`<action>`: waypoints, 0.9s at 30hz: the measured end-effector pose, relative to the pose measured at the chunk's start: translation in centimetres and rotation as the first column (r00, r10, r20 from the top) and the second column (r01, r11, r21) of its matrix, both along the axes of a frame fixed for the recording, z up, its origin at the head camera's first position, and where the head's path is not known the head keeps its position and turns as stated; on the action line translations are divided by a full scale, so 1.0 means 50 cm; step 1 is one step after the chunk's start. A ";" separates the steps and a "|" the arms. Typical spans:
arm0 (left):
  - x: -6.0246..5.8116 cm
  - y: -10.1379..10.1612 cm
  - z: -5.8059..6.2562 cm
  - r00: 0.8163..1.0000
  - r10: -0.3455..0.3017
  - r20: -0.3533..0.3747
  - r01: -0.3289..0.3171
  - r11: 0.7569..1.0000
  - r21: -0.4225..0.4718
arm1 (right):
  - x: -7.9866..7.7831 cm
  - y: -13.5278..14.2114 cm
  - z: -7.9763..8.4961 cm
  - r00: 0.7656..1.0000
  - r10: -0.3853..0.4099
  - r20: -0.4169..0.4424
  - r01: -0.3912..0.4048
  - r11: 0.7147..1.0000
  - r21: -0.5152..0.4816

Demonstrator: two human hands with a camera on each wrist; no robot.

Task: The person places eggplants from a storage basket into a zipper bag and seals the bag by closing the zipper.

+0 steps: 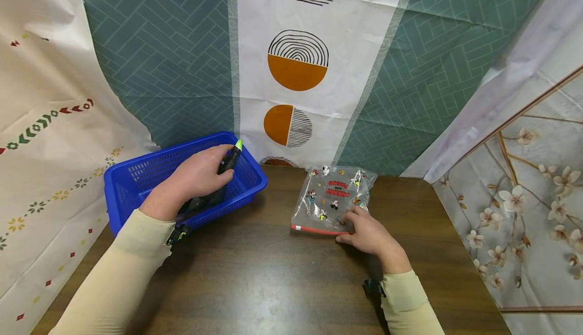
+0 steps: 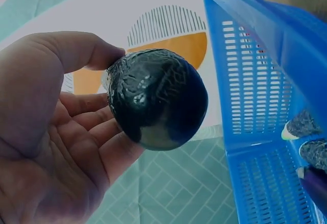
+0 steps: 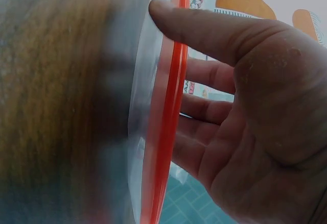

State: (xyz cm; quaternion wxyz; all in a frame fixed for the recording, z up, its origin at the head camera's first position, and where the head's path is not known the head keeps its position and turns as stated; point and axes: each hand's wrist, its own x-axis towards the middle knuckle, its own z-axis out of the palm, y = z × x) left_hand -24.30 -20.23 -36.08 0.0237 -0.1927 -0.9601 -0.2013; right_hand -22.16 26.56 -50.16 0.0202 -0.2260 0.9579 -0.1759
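Observation:
My left hand [image 1: 202,173] is over the blue plastic basket [image 1: 248,191], gripping a long black item with a lime-green tip [image 1: 234,156]. In the left wrist view its glossy, wrinkled round end [image 2: 158,99] faces the camera, held between thumb and fingers; its exact kind I cannot tell. My right hand [image 1: 368,231] pinches the near edge of a clear zip bag [image 1: 328,203] printed with cartoon figures and red lettering. In the right wrist view the thumb lies on one side of its red zip strip [image 3: 171,112], the fingers on the other.
Several more dark items [image 2: 314,152] lie in the basket, partly hidden by the left arm. A brown wooden table [image 1: 264,274] carries basket and bag. Patterned curtain cloth [image 1: 296,122] hangs right behind them, and a floral panel [image 1: 524,213] borders the right side.

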 end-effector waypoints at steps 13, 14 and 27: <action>0.016 0.017 -0.018 0.999 -0.038 -0.011 0.039 0.994 0.104 | 0.000 -0.005 0.005 0.998 0.021 0.051 -0.020 1.000 -0.023; 0.018 0.019 -0.020 0.999 -0.044 -0.012 0.045 0.992 0.115 | 0.000 -0.005 0.005 0.998 0.020 0.055 -0.019 1.000 -0.023; 0.049 0.054 -0.049 0.995 -0.087 -0.048 0.094 0.980 0.173 | 0.000 -0.003 0.010 0.996 0.070 0.060 -0.068 0.997 -0.040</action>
